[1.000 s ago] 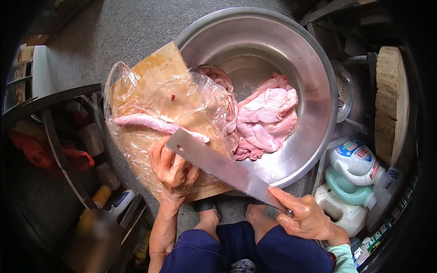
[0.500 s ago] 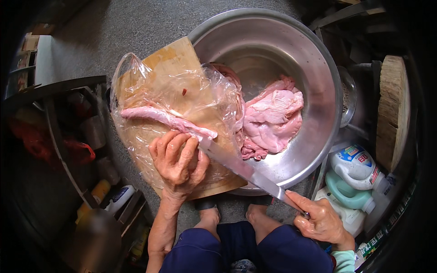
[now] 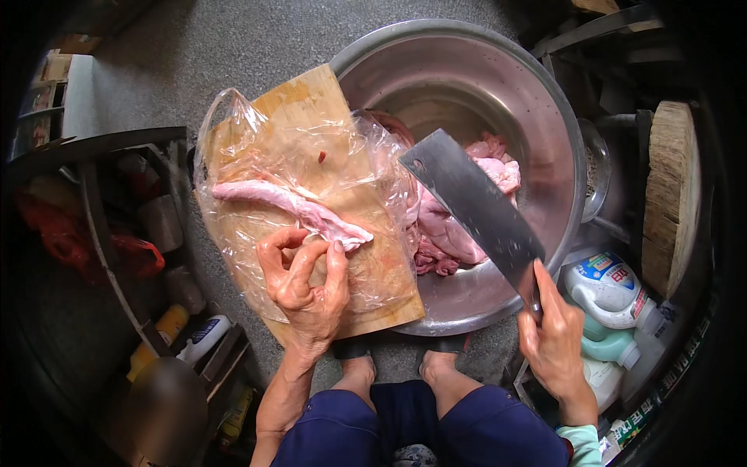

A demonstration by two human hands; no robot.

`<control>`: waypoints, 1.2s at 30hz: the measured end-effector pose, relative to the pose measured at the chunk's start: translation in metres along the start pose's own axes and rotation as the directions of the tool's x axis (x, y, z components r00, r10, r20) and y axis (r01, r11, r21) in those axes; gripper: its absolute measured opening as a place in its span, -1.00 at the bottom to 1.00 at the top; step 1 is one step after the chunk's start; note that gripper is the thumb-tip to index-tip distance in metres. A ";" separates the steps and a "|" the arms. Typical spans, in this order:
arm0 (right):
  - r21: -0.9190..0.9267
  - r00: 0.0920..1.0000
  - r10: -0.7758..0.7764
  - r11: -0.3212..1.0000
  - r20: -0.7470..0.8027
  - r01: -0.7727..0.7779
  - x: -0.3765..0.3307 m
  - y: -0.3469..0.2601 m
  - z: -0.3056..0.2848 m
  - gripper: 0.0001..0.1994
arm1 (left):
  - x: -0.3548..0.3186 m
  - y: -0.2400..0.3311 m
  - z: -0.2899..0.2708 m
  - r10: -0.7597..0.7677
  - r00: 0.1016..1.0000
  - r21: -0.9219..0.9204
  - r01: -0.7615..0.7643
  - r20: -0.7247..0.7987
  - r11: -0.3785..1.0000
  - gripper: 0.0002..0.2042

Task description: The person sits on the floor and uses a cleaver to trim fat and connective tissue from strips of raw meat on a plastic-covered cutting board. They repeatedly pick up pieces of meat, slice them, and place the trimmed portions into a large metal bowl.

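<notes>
Head camera: A strip of pale pink meat [image 3: 299,206] lies slantwise across a wooden board [image 3: 303,89], amid a crumpled clear bag [image 3: 247,156]; whether every part of it rests above the plastic is hard to tell. The person's left hand [image 3: 310,288] curls at the strip's near edge, fingertips and thumb at its right half; whether they pinch it cannot be told. The right hand [image 3: 556,335] grips a cleaver [image 3: 482,214] by the handle, its broad blade raised slantwise above a metal basin [image 3: 541,148].

The blade cuts across the view of a larger heap of meat [image 3: 451,237] in the basin, hiding part of it. Board and bag overlap the basin's left side, covering its rim there. A small red scrap [image 3: 321,157] sits on the far half of the board.

At right, a white jug [image 3: 611,284] and a green jug [image 3: 611,342] crowd close to the right hand, beneath a thick wooden slab [image 3: 671,198] on edge. A glass bowl [image 3: 595,171] sits just beside the basin. At left, a dark rack [image 3: 97,226] holds a red bag [image 3: 66,233], a yellow bottle [image 3: 167,325] and a white bottle [image 3: 204,341]. The person's feet [image 3: 358,370] stand just below the board and basin.
</notes>
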State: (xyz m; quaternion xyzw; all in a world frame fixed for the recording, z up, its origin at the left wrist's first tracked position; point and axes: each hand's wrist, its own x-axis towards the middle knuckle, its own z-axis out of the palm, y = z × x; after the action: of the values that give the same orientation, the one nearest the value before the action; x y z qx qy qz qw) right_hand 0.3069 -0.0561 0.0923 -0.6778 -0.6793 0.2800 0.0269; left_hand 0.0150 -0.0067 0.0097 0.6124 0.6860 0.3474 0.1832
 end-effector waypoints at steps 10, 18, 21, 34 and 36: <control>-0.410 0.983 -0.136 0.909 -0.126 0.073 0.048 0.048 0.082 -0.25 | 0.019 0.013 -0.003 -0.245 0.948 0.195 0.206 0.202 0.959 -0.72; -0.359 0.992 -0.099 0.931 -0.082 0.063 0.054 0.021 0.073 -0.40 | 0.011 0.010 -0.008 -0.352 0.911 -0.004 0.361 0.214 0.932 -0.86; -0.273 0.955 -0.238 0.944 -0.178 0.184 0.065 -0.017 0.055 -0.62 | 0.007 0.006 -0.019 -0.532 0.777 -0.324 0.626 0.338 0.709 -0.95; 0.314 0.714 -0.628 0.642 -0.308 0.700 0.099 -0.112 0.089 -0.80 | 0.010 0.010 -0.045 -0.555 0.472 -0.624 0.773 0.685 -0.114 -0.95; 0.322 0.704 -0.645 0.627 -0.296 0.709 0.099 -0.114 0.088 -0.85 | 0.008 0.006 -0.044 -0.539 0.441 -0.617 0.761 0.718 -0.199 -0.94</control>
State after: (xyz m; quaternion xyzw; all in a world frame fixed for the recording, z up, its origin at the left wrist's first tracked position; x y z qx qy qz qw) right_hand 0.1589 0.0151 0.0314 -0.3688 -0.8047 0.3333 0.3246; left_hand -0.0118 -0.0096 0.0461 -0.0449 0.5303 0.4563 0.7131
